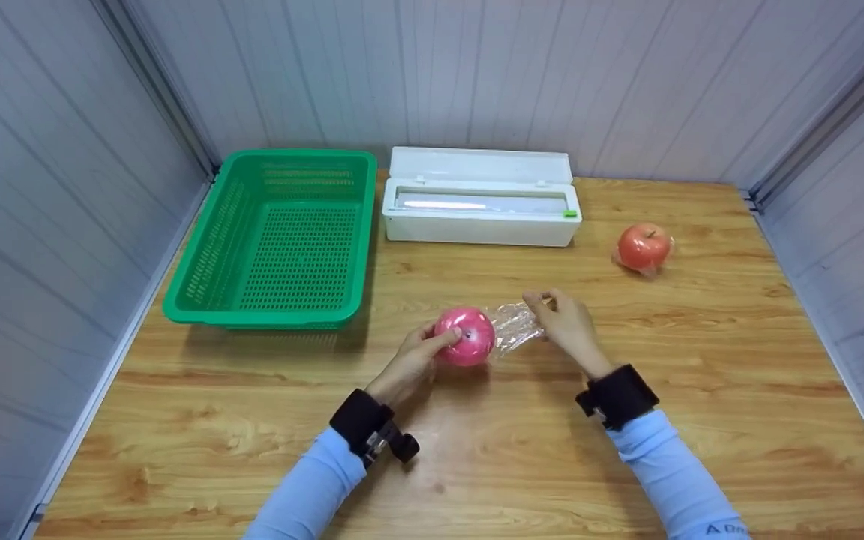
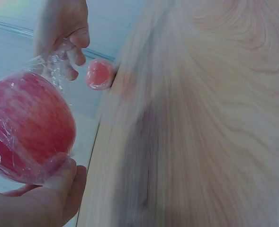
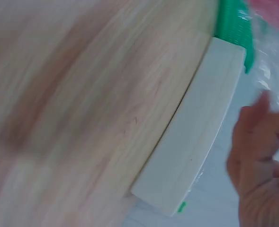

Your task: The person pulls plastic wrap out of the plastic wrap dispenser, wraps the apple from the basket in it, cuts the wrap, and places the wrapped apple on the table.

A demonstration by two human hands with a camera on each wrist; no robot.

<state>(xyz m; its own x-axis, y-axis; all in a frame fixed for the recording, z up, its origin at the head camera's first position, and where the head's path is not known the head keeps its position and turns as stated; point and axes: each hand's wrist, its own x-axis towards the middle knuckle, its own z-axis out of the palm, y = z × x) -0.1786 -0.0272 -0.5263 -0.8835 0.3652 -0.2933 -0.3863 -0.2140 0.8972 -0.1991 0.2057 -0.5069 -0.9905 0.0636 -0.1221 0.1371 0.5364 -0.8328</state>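
My left hand (image 1: 412, 362) grips a pinkish-red apple (image 1: 465, 336) above the table, its thumb lying over the near face. Clear plastic wrap (image 2: 6, 137) covers the fruit, creased and shiny in the left wrist view. From the apple's right side a loose stretch of cling film (image 1: 514, 328) reaches over to my right hand (image 1: 567, 326), which pinches its end between thumb and fingers. In the right wrist view that right hand (image 3: 260, 156) shows curled fingers near the film, slightly blurred.
A green plastic basket (image 1: 366, 247) stands at the left. Behind the hands sits a white cling film box (image 1: 477, 230), lid raised, with a green slider (image 1: 569, 214) on its edge. Another wrapped apple (image 1: 643, 247) lies at the right. Panel walls (image 1: 477, 75) enclose the wooden table (image 1: 199, 450).
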